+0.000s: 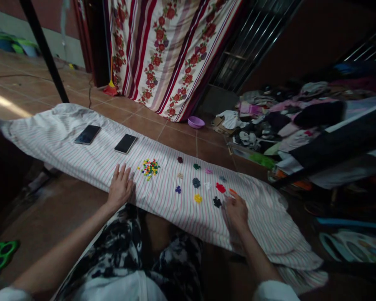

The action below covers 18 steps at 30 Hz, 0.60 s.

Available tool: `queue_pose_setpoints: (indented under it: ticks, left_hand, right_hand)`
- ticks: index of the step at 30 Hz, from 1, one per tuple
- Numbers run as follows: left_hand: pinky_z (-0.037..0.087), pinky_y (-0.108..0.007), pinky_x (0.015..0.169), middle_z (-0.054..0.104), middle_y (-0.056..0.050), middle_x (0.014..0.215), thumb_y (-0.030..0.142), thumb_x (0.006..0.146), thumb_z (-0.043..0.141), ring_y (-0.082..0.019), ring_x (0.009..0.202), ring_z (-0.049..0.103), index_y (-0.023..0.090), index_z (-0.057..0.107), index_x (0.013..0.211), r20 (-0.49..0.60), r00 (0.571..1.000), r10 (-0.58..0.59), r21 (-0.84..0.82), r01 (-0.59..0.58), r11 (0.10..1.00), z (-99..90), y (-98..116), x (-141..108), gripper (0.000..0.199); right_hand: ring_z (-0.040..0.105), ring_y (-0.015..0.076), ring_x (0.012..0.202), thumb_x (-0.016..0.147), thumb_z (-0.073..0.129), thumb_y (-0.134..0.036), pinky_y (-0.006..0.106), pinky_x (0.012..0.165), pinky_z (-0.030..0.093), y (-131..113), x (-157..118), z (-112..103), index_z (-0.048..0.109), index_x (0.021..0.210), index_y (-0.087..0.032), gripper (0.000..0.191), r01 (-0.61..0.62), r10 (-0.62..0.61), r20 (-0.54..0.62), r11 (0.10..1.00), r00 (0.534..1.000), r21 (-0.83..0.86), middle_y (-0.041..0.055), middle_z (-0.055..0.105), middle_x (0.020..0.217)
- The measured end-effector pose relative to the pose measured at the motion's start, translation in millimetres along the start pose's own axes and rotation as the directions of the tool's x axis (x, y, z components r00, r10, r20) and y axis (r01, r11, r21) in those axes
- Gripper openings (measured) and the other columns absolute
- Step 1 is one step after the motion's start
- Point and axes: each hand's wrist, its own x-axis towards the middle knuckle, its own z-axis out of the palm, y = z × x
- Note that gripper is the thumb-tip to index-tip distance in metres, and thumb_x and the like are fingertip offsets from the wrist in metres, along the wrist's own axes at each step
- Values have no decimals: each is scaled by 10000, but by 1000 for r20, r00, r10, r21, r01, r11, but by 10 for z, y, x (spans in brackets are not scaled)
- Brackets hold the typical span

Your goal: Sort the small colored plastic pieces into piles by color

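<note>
Striped cloth [163, 196], running lengthwise left to right, right hand [236, 209] near red pieces [220, 187]

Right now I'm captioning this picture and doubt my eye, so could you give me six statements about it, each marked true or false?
1. Both phones lie on the cloth. True.
2. The mixed pile lies between the phones and the right hand. True.
3. The left hand holds a phone. False: it rests on the cloth.
4. The red pile touches a phone. False: it lies near the right hand.
5. The yellow pile is nearer the person than the green pile. True.
6. The purple bowl stands on the cloth. False: it's on the floor.
</note>
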Motion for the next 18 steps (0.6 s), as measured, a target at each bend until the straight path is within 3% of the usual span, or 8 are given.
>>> queue_pose_setpoints:
  ticks: [4, 8, 13, 18]
  left_hand:
    - [254, -609, 1172, 518, -166, 1411, 294, 916, 388, -310, 1478, 254, 134, 453, 1381, 94, 991, 95, 21, -97, 995, 181, -125, 466, 496]
    - [333, -541, 1123, 516, -217, 1404, 308, 931, 349, -340, 1448, 300, 81, 539, 1282, 188, 982, 8, 111, -29, 993, 259, -219, 605, 460]
    - [325, -511, 1120, 543, -206, 1388, 290, 937, 337, -320, 1351, 442, 105, 584, 1241, 236, 969, -67, 188, 22, 982, 299, -232, 562, 433]
    - [326, -488, 1121, 564, -174, 1377, 281, 921, 375, -303, 1335, 463, 137, 597, 1231, 226, 971, -81, 193, 37, 980, 304, -217, 585, 407]
  right_hand:
    - [619, 251, 985, 811, 436, -354, 414, 922, 489, -889, -129, 457, 712, 983, -188, 365, 148, -175, 89, 956, 980, 254, 119, 689, 1022]
    - [639, 226, 944, 828, 467, -288, 373, 877, 512, -1570, -297, 851, 729, 973, -201, 312, 219, -342, 220, 869, 914, 443, 97, 690, 1007]
    - [624, 206, 945, 808, 471, -138, 345, 905, 492, -2095, -355, 1284, 753, 966, -219, 334, 224, -412, 332, 848, 848, 481, 70, 669, 957]
    - [599, 186, 947, 860, 448, -104, 308, 911, 473, -2403, -257, 1607, 759, 1031, -242, 380, 215, -391, 384, 879, 836, 426, 64, 629, 997]
